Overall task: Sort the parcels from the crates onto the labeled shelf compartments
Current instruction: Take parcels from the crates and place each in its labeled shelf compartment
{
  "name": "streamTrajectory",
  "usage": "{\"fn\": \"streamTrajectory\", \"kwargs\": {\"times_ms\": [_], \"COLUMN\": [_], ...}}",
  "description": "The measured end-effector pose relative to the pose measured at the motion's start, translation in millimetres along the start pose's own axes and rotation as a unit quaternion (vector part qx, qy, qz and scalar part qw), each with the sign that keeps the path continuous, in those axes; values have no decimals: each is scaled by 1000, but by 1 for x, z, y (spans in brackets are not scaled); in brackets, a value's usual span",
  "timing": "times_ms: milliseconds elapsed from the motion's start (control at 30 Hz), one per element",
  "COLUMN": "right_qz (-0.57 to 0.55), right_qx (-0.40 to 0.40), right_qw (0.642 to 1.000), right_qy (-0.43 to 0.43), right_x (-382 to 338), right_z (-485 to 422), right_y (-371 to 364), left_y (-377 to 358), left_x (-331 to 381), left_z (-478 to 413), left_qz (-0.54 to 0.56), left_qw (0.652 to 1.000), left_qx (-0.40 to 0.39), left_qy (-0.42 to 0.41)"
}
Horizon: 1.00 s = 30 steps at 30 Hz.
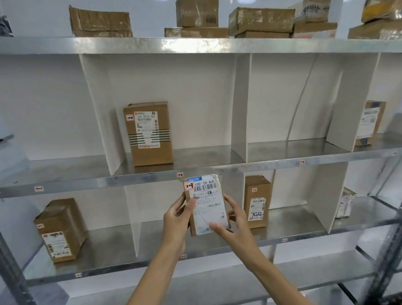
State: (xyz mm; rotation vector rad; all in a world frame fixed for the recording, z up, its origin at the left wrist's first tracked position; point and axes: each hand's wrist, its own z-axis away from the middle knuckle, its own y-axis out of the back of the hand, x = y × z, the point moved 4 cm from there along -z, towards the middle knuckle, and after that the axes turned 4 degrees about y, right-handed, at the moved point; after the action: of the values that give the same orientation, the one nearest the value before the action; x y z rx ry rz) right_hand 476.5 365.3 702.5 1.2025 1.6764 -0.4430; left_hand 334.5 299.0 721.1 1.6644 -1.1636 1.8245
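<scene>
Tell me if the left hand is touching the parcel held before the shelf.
Touching. The head view shows the left hand gripping the parcel, thumb on its front.

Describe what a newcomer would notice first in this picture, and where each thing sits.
First, the white-labelled parcel held upright at the centre between the left hand and right hand, in front of the metal shelves. Next, the tall brown box standing alone in the compartment just above, and the stacked boxes along the top shelf.

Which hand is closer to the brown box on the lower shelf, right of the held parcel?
Right. The right hand grips the parcel on its right edge, just left of the brown box; the left hand holds its far edge.
</scene>
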Motion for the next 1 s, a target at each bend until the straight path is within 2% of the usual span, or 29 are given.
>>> {"fn": "streamTrajectory", "kwargs": {"times_ms": [167,400,733,1000], "right_qz": [-7,-30,-30,-51], "right_qx": [13,35,90,128], "right_qw": [1000,998,994,990], "right_qy": [-13,-42,-62,-10], "right_x": [4,7,18,23], "right_z": [2,6,3,-12], "right_y": [1,24,109,197], "left_y": [-2,-25,-118,-206], "left_x": [-3,-11,-26,-28], "left_z": [-5,-13,-24,-28], "left_qz": [-11,-37,-39,-21], "left_qw": [1000,999,998,995], "left_qx": [20,-1,-58,-82], "left_qy": [4,3,6,-42]}}
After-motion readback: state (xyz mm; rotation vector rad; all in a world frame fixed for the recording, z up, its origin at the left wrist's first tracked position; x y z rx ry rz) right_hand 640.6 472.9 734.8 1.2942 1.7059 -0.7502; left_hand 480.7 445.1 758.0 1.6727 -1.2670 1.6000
